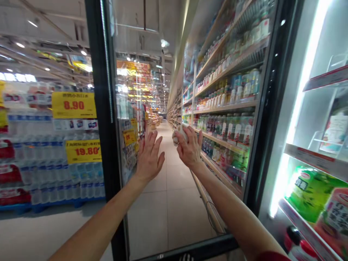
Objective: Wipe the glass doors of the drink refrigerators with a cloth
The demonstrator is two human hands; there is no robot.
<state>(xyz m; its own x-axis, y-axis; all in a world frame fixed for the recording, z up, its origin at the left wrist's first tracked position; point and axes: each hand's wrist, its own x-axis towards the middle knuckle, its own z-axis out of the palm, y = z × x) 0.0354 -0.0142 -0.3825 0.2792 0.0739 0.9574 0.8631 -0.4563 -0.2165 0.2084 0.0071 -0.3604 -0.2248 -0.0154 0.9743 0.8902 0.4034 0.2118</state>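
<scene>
An open glass fridge door (141,203) with a black frame stands in front of me. My left hand (149,156) lies flat against the glass, fingers stretched up and apart. My right hand (189,145) is closed round a crumpled whitish cloth (179,135) and presses it on the glass beside the left hand. Through the pane I see a long shop aisle.
The lit fridge interior (320,137) at right holds green and red packets (312,192) on shelves. Drink shelves (228,105) run along the aisle's right. Stacked water bottles (54,170) with yellow price signs (74,105) stand at left.
</scene>
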